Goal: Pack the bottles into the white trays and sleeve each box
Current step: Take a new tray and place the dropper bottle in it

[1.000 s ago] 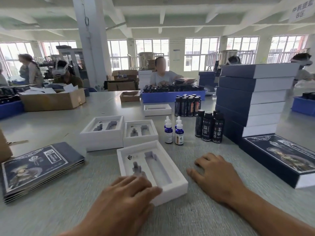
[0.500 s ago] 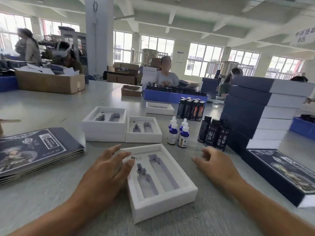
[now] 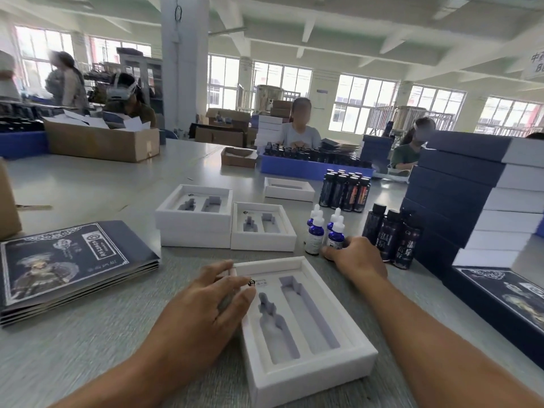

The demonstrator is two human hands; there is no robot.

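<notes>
A white tray (image 3: 347, 357) with two empty bottle-shaped slots lies in front of me on the grey table. My left hand (image 3: 206, 307) rests with spread fingers on the tray's left rim. My right hand (image 3: 356, 257) reaches to the small blue dropper bottles (image 3: 315, 234) behind the tray, its fingers curling round the base of the nearest dropper bottle (image 3: 336, 232). Three tall dark bottles (image 3: 391, 234) stand just right of that hand. Two more empty white trays (image 3: 194, 213) (image 3: 263, 228) sit further back.
A stack of flat dark printed sleeves (image 3: 67, 263) lies at the left. Sleeved dark boxes (image 3: 471, 195) are stacked high at the right, with another dark box (image 3: 506, 298) lying flat in front. More dark bottles (image 3: 344, 189) and a blue crate (image 3: 312, 169) stand behind. Other people sit across the table.
My right hand has moved forward from the table to the dropper bottles. My left hand has slid further onto the tray's left rim. The view has tilted and shifted.
</notes>
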